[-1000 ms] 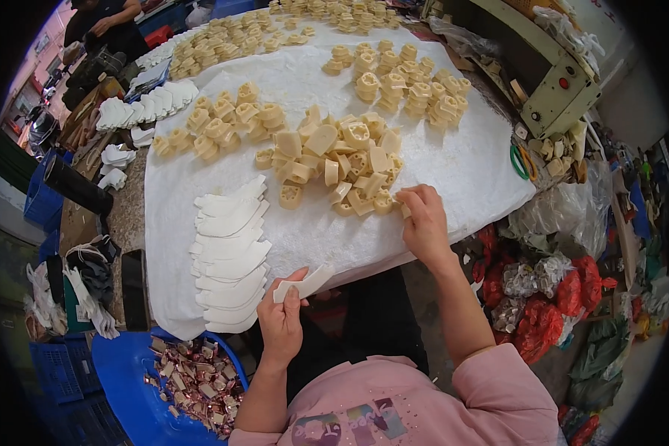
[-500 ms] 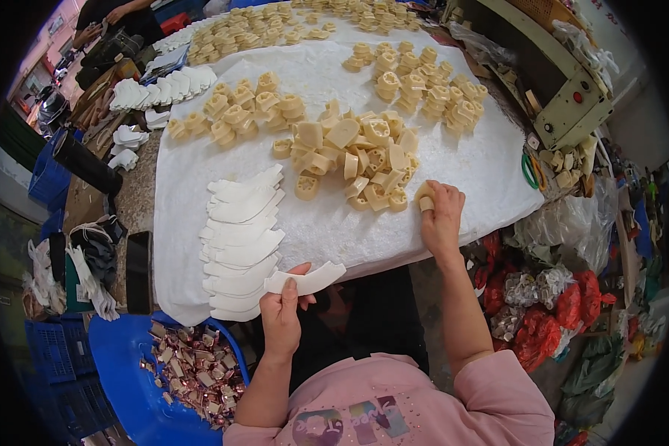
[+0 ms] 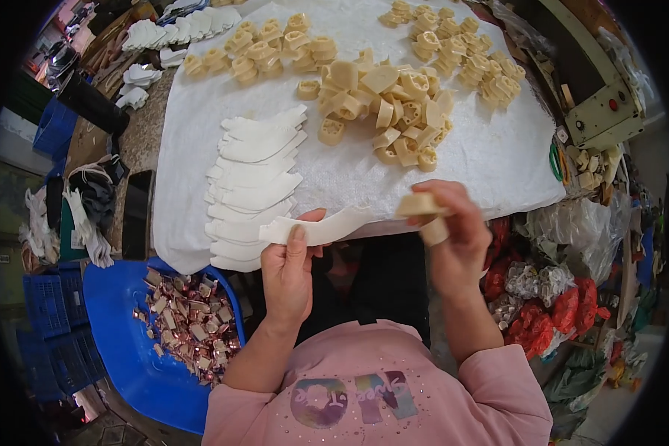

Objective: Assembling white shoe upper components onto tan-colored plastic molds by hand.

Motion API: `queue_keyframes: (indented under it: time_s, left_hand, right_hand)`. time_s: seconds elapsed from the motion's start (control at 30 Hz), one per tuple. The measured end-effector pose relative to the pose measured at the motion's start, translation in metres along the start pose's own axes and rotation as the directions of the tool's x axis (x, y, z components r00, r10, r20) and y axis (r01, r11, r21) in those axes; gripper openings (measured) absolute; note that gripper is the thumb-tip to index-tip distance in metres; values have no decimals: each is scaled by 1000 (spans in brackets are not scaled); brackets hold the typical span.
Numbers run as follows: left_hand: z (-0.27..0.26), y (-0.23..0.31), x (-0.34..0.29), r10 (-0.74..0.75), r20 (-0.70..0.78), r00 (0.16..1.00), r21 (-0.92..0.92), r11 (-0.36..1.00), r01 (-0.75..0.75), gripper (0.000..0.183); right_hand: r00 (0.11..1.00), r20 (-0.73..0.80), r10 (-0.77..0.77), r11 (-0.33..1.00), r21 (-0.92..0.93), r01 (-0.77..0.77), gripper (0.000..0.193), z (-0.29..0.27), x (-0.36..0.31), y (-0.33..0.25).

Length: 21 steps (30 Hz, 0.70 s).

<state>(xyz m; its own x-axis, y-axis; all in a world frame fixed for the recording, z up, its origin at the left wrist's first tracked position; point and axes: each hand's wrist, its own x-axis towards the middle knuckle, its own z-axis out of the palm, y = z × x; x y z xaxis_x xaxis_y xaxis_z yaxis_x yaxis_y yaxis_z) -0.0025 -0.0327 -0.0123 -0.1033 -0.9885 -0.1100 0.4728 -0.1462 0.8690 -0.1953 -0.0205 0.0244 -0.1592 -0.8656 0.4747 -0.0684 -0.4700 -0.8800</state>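
Observation:
My left hand pinches a curved white strip between thumb and fingers, its far end pointing right. In my right hand, slightly blurred, is a beige plastic shoe heel, held above the table's near edge. A small gap separates the heel from the strip's tip. Overlapping white strips form a column on the white table cover, just beyond my left hand. A loose heap of beige heels lies beyond my right hand.
More beige heels stand in stacks at the back left and stacks at the back right. Below left, a blue tub holds many shiny pinkish pieces. A phone lies left of the cover; red plastic bags sit at lower right.
My right hand has come back from beside the heap toward my body, lifting a beige heel. My left hand has raised the strip slightly. The view has tipped downward.

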Motion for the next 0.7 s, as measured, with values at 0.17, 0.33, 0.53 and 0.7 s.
queue_keyframes:
  time_s: [0.17,0.33,0.53,0.7]
  left_hand:
    - [10,7,-10,50,16,999,-38,998,-49,35]
    - [9,17,-17,5,110,994,-35,999,-1,35]
    - [7,22,-20,-50,124,991,5,999,50,37]
    - [13,21,-22,29,117,993,124,991,-44,37]
  right_hand:
    - [965,166,-201,974,-69,214,39,42,-16,9]
    - [894,141,-426,882,-155,445,44,54,-18,23]
    - [871,162,-463,857,-168,487,46,53,-18,25]
    - [882,170,-439,866,-182,466,44,51,-17,25]
